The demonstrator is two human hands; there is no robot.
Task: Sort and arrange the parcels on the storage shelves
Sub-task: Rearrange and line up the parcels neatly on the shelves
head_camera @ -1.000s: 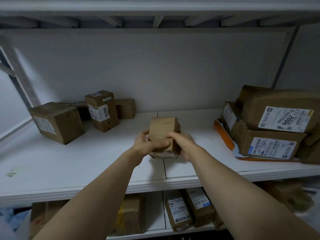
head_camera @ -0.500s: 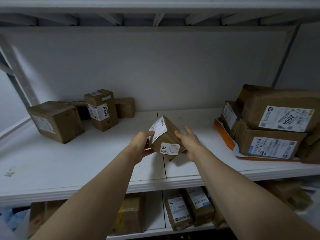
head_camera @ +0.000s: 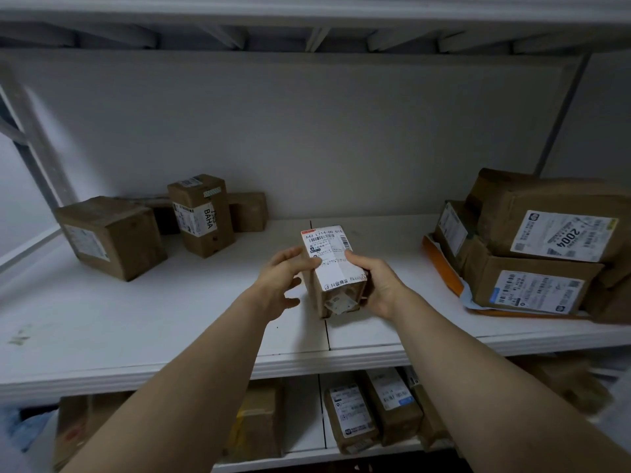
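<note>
A small brown cardboard parcel (head_camera: 333, 268) with a white shipping label facing me is held above the middle of the white shelf (head_camera: 170, 312). My left hand (head_camera: 281, 279) pinches its left edge with thumb and forefinger, the other fingers spread loose. My right hand (head_camera: 375, 285) grips its right side, fingers curled round the back. The parcel's lower end hovers close to the shelf; contact cannot be judged.
Several brown parcels stand at the back left, among them a cube-like box (head_camera: 112, 235) and an upright box marked BAHA (head_camera: 201, 215). A stack of labelled boxes (head_camera: 532, 247) on an orange envelope (head_camera: 440, 264) fills the right. More parcels (head_camera: 372, 407) lie on the lower shelf.
The parcel has been turned in my hands: its plain side, then a corner, and now the big label faces me. My hands shifted to its sides.
</note>
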